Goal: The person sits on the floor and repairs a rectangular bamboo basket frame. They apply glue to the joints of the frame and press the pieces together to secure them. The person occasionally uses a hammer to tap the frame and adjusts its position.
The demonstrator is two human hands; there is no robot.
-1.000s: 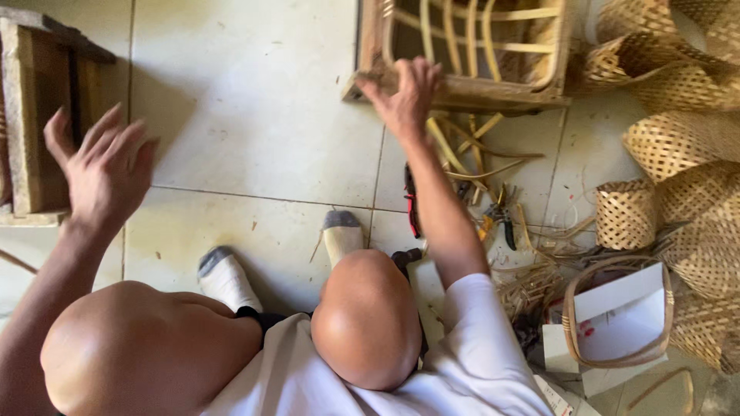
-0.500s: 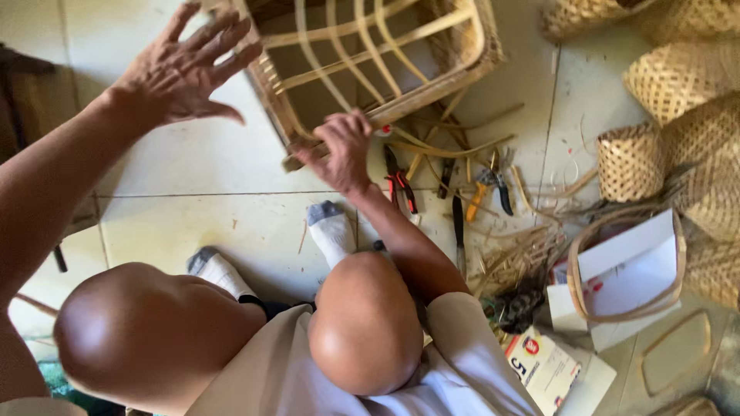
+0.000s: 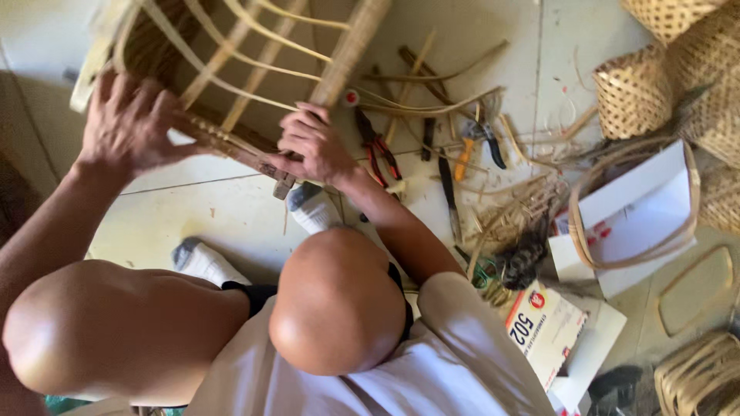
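A large unfinished basket frame [image 3: 231,69] of wooden base bars and curved rattan ribs lies tilted on the tiled floor in front of my knees. My left hand [image 3: 127,123] grips its near wooden bar at the left. My right hand [image 3: 312,146] holds the same bar near its right corner, where a thick rattan post [image 3: 347,54] rises. My bare knees [image 3: 331,308] and socked feet [image 3: 312,208] sit just below the frame.
Red-handled pliers [image 3: 378,146], an orange-handled cutter [image 3: 466,150] and loose rattan strips [image 3: 509,208] lie right of the frame. Woven baskets [image 3: 640,92] stand at the upper right. A rattan hoop rests on white sheets [image 3: 640,208]; a printed packet [image 3: 539,323] lies lower right.
Both hands have drawn the basket frame nearer to my knees. My left hand, free and raised before, now grips the frame's bar; my right hand stays on it.
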